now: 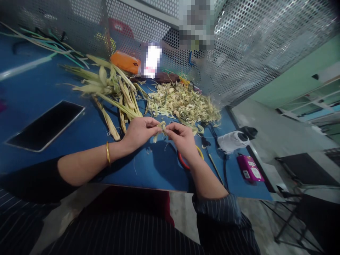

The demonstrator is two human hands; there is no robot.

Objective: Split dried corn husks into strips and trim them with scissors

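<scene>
Over the front of the blue table (pixel 164 177), my left hand (pixel 139 132) and my right hand (pixel 182 138) meet fingertip to fingertip. Both are closed in a pinch on one small pale-green piece of dried husk (pixel 160 131), which looks folded or knotted, with a short end hanging down. Behind my left hand lies a bundle of dried husk strips and leaves (pixel 106 85). A heap of small husk pieces (pixel 183 102) is spread just beyond my fingers. Scissors with red and yellow handles (pixel 183 161) lie partly hidden under my right wrist.
A black phone (pixel 46 124) lies at the left. On the right are a spool of white thread (pixel 232 141) and a purple box (pixel 250 168). An orange packet (pixel 126 62) rests by the perforated metal screen (pixel 239 53). Green and white strips (pixel 58 47) lie far left.
</scene>
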